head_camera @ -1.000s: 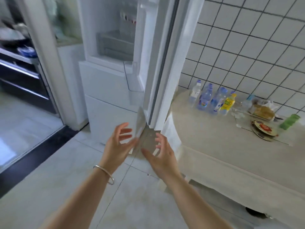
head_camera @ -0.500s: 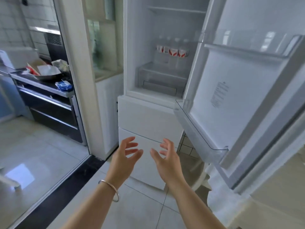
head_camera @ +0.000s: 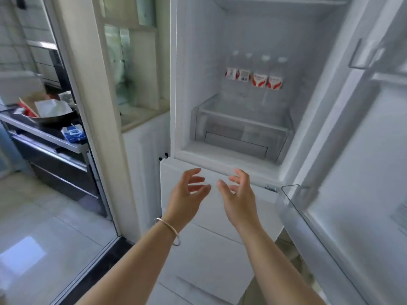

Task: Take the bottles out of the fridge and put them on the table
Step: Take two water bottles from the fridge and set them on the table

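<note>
We face the open fridge [head_camera: 198, 73], whose upper compartment holds four bottles [head_camera: 255, 78] standing upright in a row on the shelf at the back, each clear with a red-and-white label and a pale cap. They stand close side by side, and blur keeps us from telling whether they touch. In front of and below them sits one clear crisper drawer [head_camera: 240, 128]; we cannot make out what lies inside it. One glass shelf [head_camera: 275, 1] shows at the top of the compartment. The fridge door [head_camera: 363, 172] swings wide to our right, with one clear door bin [head_camera: 293, 194] at its lower edge just beside our right wrist.

Our left hand [head_camera: 187, 194] and right hand [head_camera: 239, 194] are both raised in front of the white lower drawer front [head_camera: 211, 212], below the compartment's front lip. Both are loose and spread, fingers lightly bent, palms turned toward each other, grasping nothing and near each other without touching. One thin bangle [head_camera: 169, 227] circles our left wrist.

The space between our hands and the bottles lies open above the crisper. To our left a pale door frame [head_camera: 92, 106] borders the fridge, and beyond it a kitchen counter [head_camera: 44, 135] carries a cluttered pan.
</note>
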### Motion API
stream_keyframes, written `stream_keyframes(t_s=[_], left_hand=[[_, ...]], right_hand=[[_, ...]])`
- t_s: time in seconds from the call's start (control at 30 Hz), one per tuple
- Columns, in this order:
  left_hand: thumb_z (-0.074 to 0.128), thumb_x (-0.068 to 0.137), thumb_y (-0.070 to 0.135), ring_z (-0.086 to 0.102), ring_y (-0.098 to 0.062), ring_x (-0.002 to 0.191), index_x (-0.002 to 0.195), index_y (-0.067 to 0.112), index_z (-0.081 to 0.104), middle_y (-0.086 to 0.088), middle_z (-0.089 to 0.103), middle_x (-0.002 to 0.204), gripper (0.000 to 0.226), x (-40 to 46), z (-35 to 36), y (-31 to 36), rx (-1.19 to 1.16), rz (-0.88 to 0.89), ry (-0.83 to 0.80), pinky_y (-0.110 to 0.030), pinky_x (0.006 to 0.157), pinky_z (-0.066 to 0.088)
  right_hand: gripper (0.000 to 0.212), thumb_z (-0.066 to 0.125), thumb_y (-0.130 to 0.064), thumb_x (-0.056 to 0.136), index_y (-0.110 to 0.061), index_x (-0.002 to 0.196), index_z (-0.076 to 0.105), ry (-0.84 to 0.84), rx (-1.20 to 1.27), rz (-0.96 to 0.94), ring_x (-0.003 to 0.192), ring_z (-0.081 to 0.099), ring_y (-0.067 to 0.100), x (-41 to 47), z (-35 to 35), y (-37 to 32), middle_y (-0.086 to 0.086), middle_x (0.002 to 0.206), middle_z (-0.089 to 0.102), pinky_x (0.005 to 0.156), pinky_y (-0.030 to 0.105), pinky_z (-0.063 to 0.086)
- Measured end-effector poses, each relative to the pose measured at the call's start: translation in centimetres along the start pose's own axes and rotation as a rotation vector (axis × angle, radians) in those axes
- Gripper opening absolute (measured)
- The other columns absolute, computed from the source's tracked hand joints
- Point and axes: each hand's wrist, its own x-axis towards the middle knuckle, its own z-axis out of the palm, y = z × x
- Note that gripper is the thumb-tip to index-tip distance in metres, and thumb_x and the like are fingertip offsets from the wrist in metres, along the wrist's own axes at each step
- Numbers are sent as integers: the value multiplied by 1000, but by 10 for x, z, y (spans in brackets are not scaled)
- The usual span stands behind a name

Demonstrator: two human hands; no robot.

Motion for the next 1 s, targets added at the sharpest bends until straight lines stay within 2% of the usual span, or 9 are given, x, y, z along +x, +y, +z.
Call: stream_keyframes(t_s=[0.3, 0.47, 0.6, 0.7, 0.83, 1.0], left_hand=[[66, 85, 14, 62, -7, 89, 116, 27, 49, 7, 60, 103, 37, 166, 7, -10, -26, 19, -66, -8, 67, 47], [67, 84, 11, 62, -7, 88, 110, 30, 51, 4, 62, 101, 36, 267, 26, -8, -73, 83, -171, -19, 75, 50], [64, 86, 11, 58, -8, 79, 111, 26, 52, 7, 61, 93, 32, 343, 55, 8, -197, 47, -241, -24, 74, 46], [63, 85, 10, 58, -9, 81, 109, 27, 52, 8, 61, 92, 32, 391, 85, 15, -242, 7, -286, -29, 79, 46], [60, 86, 5, 58, 6, 64, 117, 20, 50, 8, 57, 88, 35, 428, 119, 17, -300, -28, -378, -14, 58, 46], [63, 86, 13, 57, -6, 80, 121, 20, 50, 9, 58, 90, 37, 465, 157, 28, -357, -107, -400, -25, 69, 45]], right_hand=[[52, 61, -30, 87, -20, 134, 40, 137, 53, 12, 101, 55, 15, 152, 39, 7, -2, 123, 55, 85, 25, 38], [51, 63, -21, 86, -15, 133, 42, 333, 20, -13, 94, 55, 15, 227, 45, 12, 0, 117, 55, 78, 20, 36], [54, 63, -16, 85, -13, 134, 40, 473, -41, 2, 99, 59, 22, 292, 39, 5, 1, 117, 55, 84, 29, 43], [53, 62, -19, 86, -18, 134, 38, 507, -12, 33, 99, 59, 18, 329, 29, -4, -2, 118, 54, 83, 32, 45], [55, 62, -22, 85, -20, 134, 38, 616, -21, 58, 93, 58, 16, 368, 13, 1, -2, 115, 53, 77, 28, 42], [63, 65, -19, 85, -15, 139, 34, 719, 94, 109, 87, 51, 12, 422, -17, 4, 6, 122, 53, 79, 21, 37]])
